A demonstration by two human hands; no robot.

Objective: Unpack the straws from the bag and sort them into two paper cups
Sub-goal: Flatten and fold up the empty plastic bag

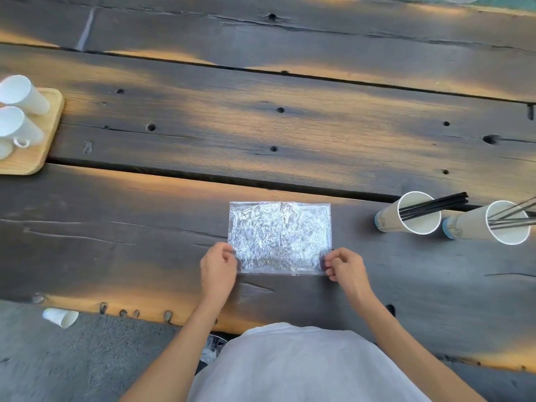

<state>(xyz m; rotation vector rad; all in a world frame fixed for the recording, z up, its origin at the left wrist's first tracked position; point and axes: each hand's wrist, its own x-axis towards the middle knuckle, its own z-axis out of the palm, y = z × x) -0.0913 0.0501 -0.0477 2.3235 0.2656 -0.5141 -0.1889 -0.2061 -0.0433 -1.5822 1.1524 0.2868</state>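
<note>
Nearby — tray (pixel 43 146) with white cups (pixel 21 94) left, fallen cup (pixel 61 317) below.

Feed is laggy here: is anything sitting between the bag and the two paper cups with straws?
Nothing visible. The bag lies flat, left hand and right hand pinching its near corners. Only bare table lies between it and the black-straw cup and the second cup beyond.

Dark plank table (pixel 203 134), wooden tray (pixel 43 140) — white cups (pixel 20 94) on it (far left), fallen cup (pixel 61 317) below.
</note>
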